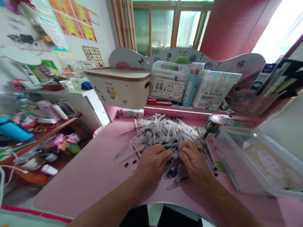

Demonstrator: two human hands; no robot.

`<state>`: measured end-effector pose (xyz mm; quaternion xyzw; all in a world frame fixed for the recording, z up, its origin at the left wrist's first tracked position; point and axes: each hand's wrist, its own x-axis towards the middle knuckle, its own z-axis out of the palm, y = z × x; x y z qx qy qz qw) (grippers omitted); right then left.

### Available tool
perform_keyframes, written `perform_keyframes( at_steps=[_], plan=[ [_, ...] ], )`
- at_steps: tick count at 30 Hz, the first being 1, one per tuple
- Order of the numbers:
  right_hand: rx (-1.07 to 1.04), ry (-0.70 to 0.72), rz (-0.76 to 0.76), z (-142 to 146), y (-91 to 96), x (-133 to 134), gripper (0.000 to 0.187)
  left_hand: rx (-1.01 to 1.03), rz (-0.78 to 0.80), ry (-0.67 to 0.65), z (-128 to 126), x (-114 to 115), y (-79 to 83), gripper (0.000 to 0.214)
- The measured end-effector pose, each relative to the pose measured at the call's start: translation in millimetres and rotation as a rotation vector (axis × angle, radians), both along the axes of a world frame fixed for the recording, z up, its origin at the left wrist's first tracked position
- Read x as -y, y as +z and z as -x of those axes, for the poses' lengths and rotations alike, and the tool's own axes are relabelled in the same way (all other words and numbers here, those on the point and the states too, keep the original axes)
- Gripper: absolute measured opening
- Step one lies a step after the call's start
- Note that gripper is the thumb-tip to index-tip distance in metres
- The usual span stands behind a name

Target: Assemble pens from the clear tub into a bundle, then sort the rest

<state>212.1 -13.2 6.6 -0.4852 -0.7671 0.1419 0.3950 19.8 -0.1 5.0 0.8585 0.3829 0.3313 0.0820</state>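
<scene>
A large heap of translucent white pen parts and dark thin refills (163, 127) lies on the pink desk (94, 164). At the heap's near side, my left hand (152, 160) is closed, its thumb and index finger pinching one end of a small whitish pen (175, 155). My right hand (193, 159) faces it, also closed, with its fingertips at the pen's other end. The fingers cover much of this pen. Loose barrels and black caps (175, 173) lie below and between my hands. A few small black caps (126, 164) rest left of my left hand.
A clear plastic bin (239, 157) and a can (214, 124) stand at the right. Behind the heap, a shelf carries a beige lidded box (120, 90), marker cases (169, 83) and a pen holder (255, 101). A cluttered side shelf (54, 126) is at the left.
</scene>
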Motion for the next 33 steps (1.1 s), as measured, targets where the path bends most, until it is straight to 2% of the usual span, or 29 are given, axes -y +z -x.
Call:
perform_keyframes(
  at_steps=[3, 7, 13, 15, 18, 21, 25, 28, 33],
  plan=[
    [0.001, 0.029, -0.017, -3, 1.0, 2, 0.005, 0.033, 0.008, 0.005, 0, -1, -0.6, 0.019],
    [-0.003, 0.073, -0.068, -6, -0.5, 3, 0.019, 0.059, 0.007, -0.002, 1, -1, -1.9, 0.019],
    [-0.008, 0.087, -0.090, -7, -1.4, 2, 0.019, 0.094, 0.034, -0.007, 1, -2, -0.7, 0.021],
    [-0.029, 0.031, -0.098, -9, -1.1, 1, 0.025, 0.184, 0.051, 0.031, 3, -3, 2.3, 0.020],
    [-0.050, -0.062, -0.096, -15, -1.3, -3, 0.026, 0.422, 0.075, 0.166, 7, -5, 9.1, 0.018],
    [-0.041, -0.109, -0.103, -21, -1.6, -8, 0.019, 0.697, 0.198, 0.251, 11, -7, 15.3, 0.017],
    [0.089, -0.075, -0.049, -24, 0.2, -11, 0.011, 1.017, 0.499, 0.234, 9, -10, 17.8, 0.025],
    [0.236, -0.042, -0.036, -18, 1.5, -8, 0.010, 1.104, 0.639, 0.205, 5, -11, 16.0, 0.033],
    [0.413, -0.135, -0.049, -3, 0.6, -2, 0.022, 1.108, 0.711, 0.172, 2, -11, 14.4, 0.029]
  ],
)
